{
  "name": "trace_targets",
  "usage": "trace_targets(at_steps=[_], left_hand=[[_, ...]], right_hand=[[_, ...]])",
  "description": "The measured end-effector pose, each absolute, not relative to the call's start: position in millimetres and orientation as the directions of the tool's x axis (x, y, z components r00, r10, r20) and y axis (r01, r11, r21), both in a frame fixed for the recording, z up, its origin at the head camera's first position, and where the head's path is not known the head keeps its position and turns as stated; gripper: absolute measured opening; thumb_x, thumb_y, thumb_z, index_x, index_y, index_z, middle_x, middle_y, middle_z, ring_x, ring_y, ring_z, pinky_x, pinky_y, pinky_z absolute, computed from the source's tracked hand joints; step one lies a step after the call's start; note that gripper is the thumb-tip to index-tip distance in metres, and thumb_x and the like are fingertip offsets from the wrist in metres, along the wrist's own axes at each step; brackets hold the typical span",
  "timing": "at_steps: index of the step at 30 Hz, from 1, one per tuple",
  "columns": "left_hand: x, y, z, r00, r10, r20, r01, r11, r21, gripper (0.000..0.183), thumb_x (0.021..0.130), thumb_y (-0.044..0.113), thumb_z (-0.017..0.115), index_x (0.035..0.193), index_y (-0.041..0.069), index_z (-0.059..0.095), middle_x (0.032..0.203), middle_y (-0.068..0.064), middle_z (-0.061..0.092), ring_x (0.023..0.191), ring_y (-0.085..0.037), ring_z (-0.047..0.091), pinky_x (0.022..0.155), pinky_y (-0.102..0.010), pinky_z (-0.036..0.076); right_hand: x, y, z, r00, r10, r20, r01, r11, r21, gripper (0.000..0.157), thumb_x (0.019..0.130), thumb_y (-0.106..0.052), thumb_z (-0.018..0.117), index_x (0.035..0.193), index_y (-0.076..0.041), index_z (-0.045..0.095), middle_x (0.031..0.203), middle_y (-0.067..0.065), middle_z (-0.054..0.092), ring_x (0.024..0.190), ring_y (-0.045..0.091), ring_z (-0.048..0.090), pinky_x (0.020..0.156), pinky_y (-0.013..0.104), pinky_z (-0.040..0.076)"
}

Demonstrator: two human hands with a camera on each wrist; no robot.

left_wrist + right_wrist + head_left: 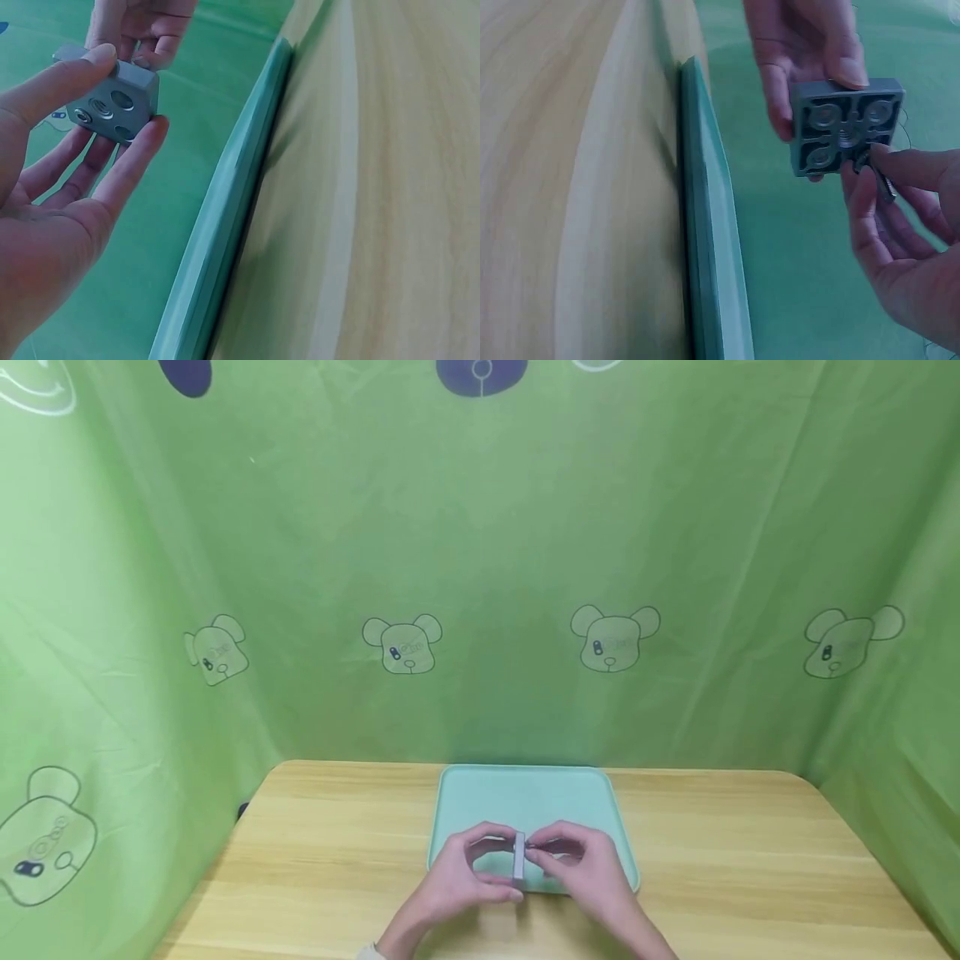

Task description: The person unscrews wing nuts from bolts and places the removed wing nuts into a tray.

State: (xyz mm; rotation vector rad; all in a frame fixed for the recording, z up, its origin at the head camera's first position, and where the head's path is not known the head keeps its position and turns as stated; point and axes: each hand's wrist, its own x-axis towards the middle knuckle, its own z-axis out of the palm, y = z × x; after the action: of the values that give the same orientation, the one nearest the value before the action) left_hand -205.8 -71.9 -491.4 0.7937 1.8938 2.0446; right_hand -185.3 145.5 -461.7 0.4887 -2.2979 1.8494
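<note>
My left hand (459, 872) grips a small square grey block (846, 133) by its edges, thumb on one side and fingertips on the opposite one. In the right wrist view, one face of the block has round recesses near its corners and one in the middle. Its other face, in the left wrist view, shows several round holes. My right hand (596, 868) pinches a small metal screw (887, 189) with thumb and forefinger, right at a corner of the recessed face. The fingertips hide part of the screw and that corner recess.
Below the hands lies a pale green rectangular tray (525, 789) with a raised rim. It sits on a light wooden table (750, 860) with rounded far corners. Green cloth (510, 693) printed with bear heads hangs behind the table and on both sides.
</note>
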Motion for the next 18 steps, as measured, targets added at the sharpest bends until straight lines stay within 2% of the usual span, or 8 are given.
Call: trace_targets(at_steps=[3, 7, 10, 12, 15, 18], left_hand=[[-207, -74, -491, -0.818, 0.537, 0.206, 0.149, -0.148, 0.978, 0.063, 0.074, -0.008, 0.085, 0.132, 0.005, 0.062, 0.134, -0.014, 0.061, 0.127, -0.043, 0.058, 0.092, -0.045, 0.063], [-208, -77, -490, -0.814, 0.551, 0.184, 0.115, -0.158, 0.981, 0.064, 0.075, -0.009, 0.084, 0.133, 0.004, 0.061, 0.135, -0.015, 0.060, 0.127, -0.038, 0.059, 0.093, -0.047, 0.062], [-209, -79, -490, -0.815, 0.552, 0.178, 0.109, -0.155, 0.982, 0.064, 0.075, -0.009, 0.084, 0.134, 0.004, 0.061, 0.135, -0.014, 0.060, 0.127, -0.039, 0.058, 0.093, -0.048, 0.062], [-209, -79, -491, -0.816, 0.550, 0.178, 0.109, -0.156, 0.982, 0.064, 0.075, -0.009, 0.083, 0.133, 0.004, 0.060, 0.136, -0.014, 0.059, 0.128, -0.041, 0.057, 0.093, -0.048, 0.062], [-209, -79, -491, -0.820, 0.544, 0.179, 0.109, -0.158, 0.981, 0.064, 0.075, -0.009, 0.084, 0.133, 0.004, 0.060, 0.136, -0.015, 0.059, 0.129, -0.044, 0.056, 0.093, -0.047, 0.062], [-209, -79, -491, -0.824, 0.537, 0.180, 0.111, -0.159, 0.981, 0.064, 0.075, -0.008, 0.084, 0.133, 0.005, 0.060, 0.136, -0.015, 0.059, 0.129, -0.047, 0.054, 0.093, -0.047, 0.062]], right_hand=[[-187, 143, -466, -0.814, -0.190, 0.549, -0.581, 0.253, -0.773, 0.020, 0.081, 0.000, 0.084, 0.095, -0.014, 0.078, 0.091, 0.000, 0.075, 0.079, 0.011, 0.071, 0.063, 0.026, 0.065], [-192, 143, -472, -0.561, -0.291, 0.775, -0.819, 0.331, -0.469, 0.028, 0.078, 0.006, 0.083, 0.096, -0.014, 0.076, 0.094, -0.004, 0.073, 0.079, 0.008, 0.068, 0.067, 0.017, 0.062], [-195, 142, -475, -0.403, -0.351, 0.845, -0.889, 0.371, -0.270, 0.017, 0.082, 0.003, 0.079, 0.092, -0.009, 0.074, 0.097, -0.001, 0.071, 0.081, 0.012, 0.070, 0.075, 0.015, 0.061], [-196, 140, -476, -0.314, -0.371, 0.874, -0.905, 0.394, -0.158, 0.003, 0.091, -0.004, 0.073, 0.089, -0.006, 0.074, 0.097, 0.002, 0.071, 0.081, 0.016, 0.072, 0.079, 0.017, 0.062], [-199, 138, -477, -0.208, -0.376, 0.903, -0.908, 0.417, -0.036, 0.022, 0.102, -0.011, 0.062, 0.085, -0.003, 0.073, 0.096, 0.007, 0.072, 0.079, 0.021, 0.073, 0.079, 0.022, 0.064], [-200, 137, -478, -0.151, -0.373, 0.915, -0.900, 0.435, 0.029, 0.031, 0.106, -0.014, 0.057, 0.084, -0.001, 0.074, 0.095, 0.010, 0.073, 0.079, 0.024, 0.073, 0.078, 0.027, 0.065]])
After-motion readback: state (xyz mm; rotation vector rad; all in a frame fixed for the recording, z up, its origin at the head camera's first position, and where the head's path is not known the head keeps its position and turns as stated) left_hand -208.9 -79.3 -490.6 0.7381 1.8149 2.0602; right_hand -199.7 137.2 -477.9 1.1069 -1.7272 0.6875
